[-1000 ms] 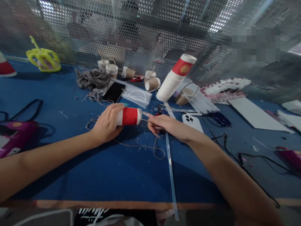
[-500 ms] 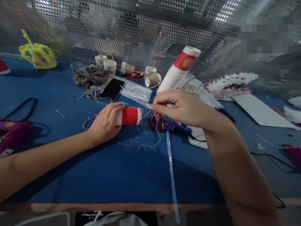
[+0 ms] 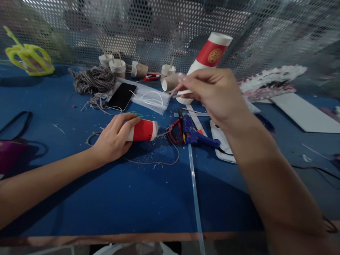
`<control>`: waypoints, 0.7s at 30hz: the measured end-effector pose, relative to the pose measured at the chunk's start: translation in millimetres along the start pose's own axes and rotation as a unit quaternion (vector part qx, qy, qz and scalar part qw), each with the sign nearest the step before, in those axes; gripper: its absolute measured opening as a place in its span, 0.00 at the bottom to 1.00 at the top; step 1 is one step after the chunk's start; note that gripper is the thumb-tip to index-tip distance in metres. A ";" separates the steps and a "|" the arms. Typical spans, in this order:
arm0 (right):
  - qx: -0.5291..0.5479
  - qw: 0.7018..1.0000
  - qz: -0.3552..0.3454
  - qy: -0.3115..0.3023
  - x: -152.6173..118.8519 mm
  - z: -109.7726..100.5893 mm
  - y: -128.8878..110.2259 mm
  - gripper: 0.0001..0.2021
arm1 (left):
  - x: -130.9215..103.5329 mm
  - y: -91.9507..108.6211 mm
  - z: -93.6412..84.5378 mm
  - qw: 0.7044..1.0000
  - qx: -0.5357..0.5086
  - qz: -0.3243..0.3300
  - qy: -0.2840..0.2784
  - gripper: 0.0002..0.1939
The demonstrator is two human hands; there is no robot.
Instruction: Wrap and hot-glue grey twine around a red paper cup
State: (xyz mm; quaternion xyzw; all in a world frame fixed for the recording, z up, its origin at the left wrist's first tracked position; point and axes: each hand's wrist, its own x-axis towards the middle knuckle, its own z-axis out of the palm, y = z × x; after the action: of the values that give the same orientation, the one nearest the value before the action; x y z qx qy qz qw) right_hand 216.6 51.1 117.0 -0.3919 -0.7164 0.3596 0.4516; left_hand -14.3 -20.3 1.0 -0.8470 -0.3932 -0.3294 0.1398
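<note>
A red and white paper cup (image 3: 143,130) lies on its side on the blue table, its rim end pointing right. Wrapped around its left part, my left hand (image 3: 114,136) grips it. Thin grey cord (image 3: 156,163) trails from the cup's rim end and loops over the table. Raised above the table is my right hand (image 3: 204,88), in front of the stack of paper cups (image 3: 212,53); its fingers are loosely bent and apart, with their tips blurred, and I see nothing held. Below it lie a blue glue gun (image 3: 195,134) with a long clear glue stick and red-handled scissors (image 3: 175,131).
A grey cord bundle (image 3: 92,80), a black phone (image 3: 122,96) and several small cord-wrapped cups (image 3: 117,67) lie toward the back. A yellow basket-like piece (image 3: 30,60) stands back left. A white board (image 3: 305,111) is at right. Perforated metal mesh (image 3: 159,24) rises behind.
My right hand has risen away from the cord beside the cup, and the cord now rests lower by the scissors. My left hand still grips the cup. The view has shifted slightly.
</note>
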 end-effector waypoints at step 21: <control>-0.490 0.846 -0.009 -0.210 -6.8 -78.3 -34.4 0.20 | 3.5 1.8 1.7 0.999 0.012 -0.019 0.026 0.32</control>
State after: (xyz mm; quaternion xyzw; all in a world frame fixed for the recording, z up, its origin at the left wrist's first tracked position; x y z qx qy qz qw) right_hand 283.1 42.8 170.5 -0.4709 -0.8806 0.0313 0.0424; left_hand -10.5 -18.6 2.1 -0.8289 -0.4089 -0.3494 0.1536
